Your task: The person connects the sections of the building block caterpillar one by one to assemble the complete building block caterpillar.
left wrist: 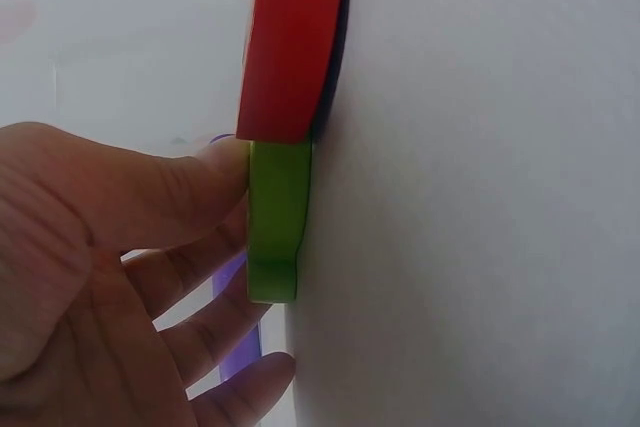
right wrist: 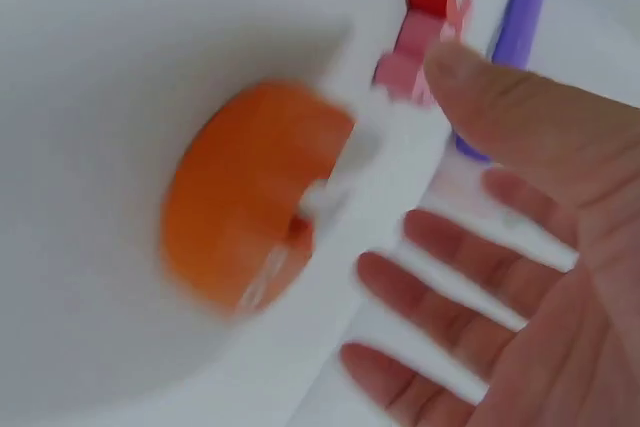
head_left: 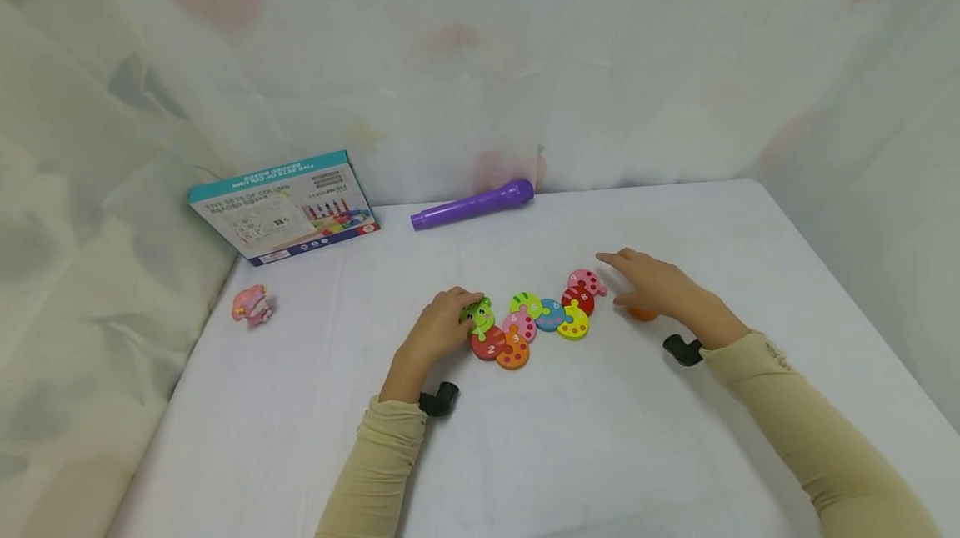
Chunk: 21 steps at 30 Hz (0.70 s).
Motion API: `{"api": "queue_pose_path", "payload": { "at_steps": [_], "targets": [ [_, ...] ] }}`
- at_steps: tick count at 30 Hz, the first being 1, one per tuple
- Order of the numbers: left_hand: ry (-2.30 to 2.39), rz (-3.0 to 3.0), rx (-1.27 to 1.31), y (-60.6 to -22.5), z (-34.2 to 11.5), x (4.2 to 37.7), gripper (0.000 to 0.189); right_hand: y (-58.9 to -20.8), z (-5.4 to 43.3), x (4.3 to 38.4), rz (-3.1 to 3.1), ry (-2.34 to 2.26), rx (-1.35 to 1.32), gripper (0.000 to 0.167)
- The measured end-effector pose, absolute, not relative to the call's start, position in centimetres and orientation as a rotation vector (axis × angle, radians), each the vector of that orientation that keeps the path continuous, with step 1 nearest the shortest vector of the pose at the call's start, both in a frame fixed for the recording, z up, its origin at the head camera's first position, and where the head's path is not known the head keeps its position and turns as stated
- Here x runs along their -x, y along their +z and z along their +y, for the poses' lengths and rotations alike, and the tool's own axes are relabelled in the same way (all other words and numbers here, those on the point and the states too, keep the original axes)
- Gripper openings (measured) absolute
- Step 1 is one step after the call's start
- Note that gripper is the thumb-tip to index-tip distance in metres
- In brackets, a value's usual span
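Note:
A chain of interlocking caterpillar puzzle pieces (head_left: 551,314) lies on the white table, its round pieces numbered and brightly coloured. At its left end is a green caterpillar-head piece (head_left: 478,317) with a face, joined to a red piece (left wrist: 295,42) marked 2. My left hand (head_left: 438,323) holds the green head, the thumb against it and the fingers around its far side. My right hand (head_left: 652,281) hovers past the pink end piece (head_left: 586,280), fingers spread and nothing in them. Below it lies a loose orange piece (right wrist: 250,192), apart from the chain and blurred in the right wrist view.
A purple toy microphone (head_left: 474,205) lies at the table's back edge. Farther left, a teal-edged toy box (head_left: 285,208) leans at the back corner. A small pink figurine (head_left: 252,305) sits at the left. Patterned curtains (head_left: 480,62) enclose the table.

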<state>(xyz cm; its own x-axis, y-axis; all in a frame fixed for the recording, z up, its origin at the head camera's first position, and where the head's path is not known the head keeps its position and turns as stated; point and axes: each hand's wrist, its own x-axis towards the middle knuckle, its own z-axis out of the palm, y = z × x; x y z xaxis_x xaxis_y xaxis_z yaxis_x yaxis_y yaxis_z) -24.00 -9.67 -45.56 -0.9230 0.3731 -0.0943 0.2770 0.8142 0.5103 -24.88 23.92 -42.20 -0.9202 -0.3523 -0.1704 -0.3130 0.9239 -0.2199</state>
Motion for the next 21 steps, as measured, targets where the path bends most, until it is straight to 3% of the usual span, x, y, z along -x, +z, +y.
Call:
{"api": "queue_pose_path", "payload": {
  "at_steps": [7,16,21],
  "targets": [
    [0.746,2.807,-0.48,-45.0,-9.8,23.9,0.043,-42.2,26.7,22.4,2.889,-0.21,0.344,0.076],
    [0.765,2.798,-0.479,-45.3,-9.7,23.9,0.044,-43.9,27.0,22.1,2.944,-0.334,0.357,0.055],
    [0.767,2.803,-0.495,-45.5,-9.6,24.0,0.044,-43.6,26.0,22.5,2.976,-0.363,0.405,0.052]
  ]
}}
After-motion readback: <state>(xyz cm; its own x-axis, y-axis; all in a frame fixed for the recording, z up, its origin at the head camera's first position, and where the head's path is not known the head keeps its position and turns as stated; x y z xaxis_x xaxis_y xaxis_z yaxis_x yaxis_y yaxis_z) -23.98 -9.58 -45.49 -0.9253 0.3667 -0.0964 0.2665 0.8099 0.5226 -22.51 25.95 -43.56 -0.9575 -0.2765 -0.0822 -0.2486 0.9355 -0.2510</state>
